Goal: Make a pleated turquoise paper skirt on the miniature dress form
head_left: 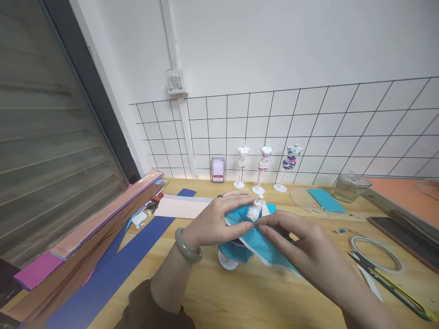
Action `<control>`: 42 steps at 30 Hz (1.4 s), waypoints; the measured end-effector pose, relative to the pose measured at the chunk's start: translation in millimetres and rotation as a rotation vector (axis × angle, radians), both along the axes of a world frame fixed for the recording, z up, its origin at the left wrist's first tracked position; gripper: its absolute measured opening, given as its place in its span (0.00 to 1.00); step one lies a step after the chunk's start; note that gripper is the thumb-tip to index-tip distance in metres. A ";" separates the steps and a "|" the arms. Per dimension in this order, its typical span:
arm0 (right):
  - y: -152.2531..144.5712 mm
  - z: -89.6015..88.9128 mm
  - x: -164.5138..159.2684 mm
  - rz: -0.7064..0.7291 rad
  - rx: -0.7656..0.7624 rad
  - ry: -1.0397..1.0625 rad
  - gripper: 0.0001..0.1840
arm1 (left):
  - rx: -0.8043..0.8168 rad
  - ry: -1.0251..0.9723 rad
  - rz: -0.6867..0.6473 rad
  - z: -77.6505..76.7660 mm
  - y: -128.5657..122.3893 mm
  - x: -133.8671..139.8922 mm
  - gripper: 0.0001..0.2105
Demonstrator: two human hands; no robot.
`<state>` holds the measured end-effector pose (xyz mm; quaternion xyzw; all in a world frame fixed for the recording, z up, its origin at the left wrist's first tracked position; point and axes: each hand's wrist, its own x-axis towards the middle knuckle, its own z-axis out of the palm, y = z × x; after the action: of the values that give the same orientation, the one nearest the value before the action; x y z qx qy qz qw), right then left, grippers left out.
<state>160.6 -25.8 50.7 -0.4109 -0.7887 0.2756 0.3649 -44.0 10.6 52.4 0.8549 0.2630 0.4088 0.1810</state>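
- The left hand point(219, 219) has its grip closed around the upper part of a small white mannequin point(254, 210), with turquoise paper point(255, 240) wrapped on it like a dress. It seems to hold the figure steady so the paper does not slip.
- The right hand point(295, 235) pinches the edge of the paper with thumb and fingertip, just at the right of the left grip, probably to press or fold it at the waist.
- The round base point(228, 260) of the mannequin is below the left grip and seems to rest on the desk point(240, 297), so the figure is supported from under.
- Behind the hands, three dressed mannequins point(264, 164) stand in a row near the wall grid point(308, 132), out of the way.
- To the right of the right grip lie a tape ring point(375, 253) and scissors point(387, 281), within easy reach.
- To the left of the left grip are long coloured paper sheets point(113, 265), well apart from the working place.
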 end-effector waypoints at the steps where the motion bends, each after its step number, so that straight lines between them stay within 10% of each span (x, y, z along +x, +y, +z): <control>1: -0.1 0.2 -0.4 -0.006 0.003 0.003 0.11 | -0.004 0.001 -0.001 -0.2 0.1 -0.4 0.22; 42: 7.8 -3.7 -2.9 -0.165 0.109 -0.048 0.14 | 0.198 -0.056 0.059 -7.3 6.4 8.0 0.17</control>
<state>157.7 -18.1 47.0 -0.4606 -0.7744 0.1913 0.3894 -36.0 17.1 45.1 0.8487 0.2412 0.4618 0.0907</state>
